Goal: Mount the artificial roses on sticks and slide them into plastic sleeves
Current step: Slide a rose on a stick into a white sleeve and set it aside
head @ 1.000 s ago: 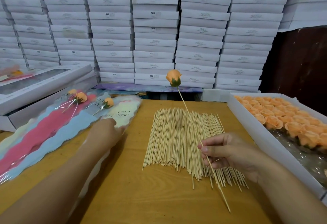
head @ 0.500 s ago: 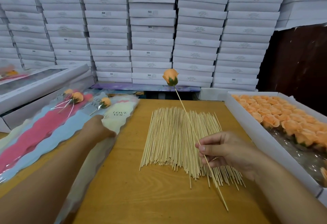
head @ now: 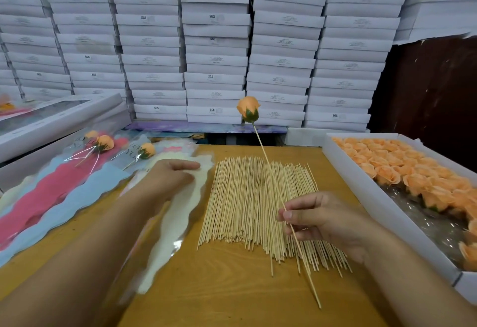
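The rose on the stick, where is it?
The rose is held up on its stick by the right hand, above the pile of sticks, mid-table.

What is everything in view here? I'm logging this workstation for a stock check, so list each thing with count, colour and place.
rose on stick: one, orange with green base, held up over the table's middle
loose sticks: a large pile, pale wood, table centre
tray of roses: one white tray, many orange roses, table's right edge
cream sleeve: one, cream and clear plastic, left of the sticks
sleeved roses: at least two, orange, far left on pink and blue sleeves
stacked boxes: many, white, along the back wall
table: one, tan wood
left hand: flat on the cream sleeve
right hand: fingers pinch the stick
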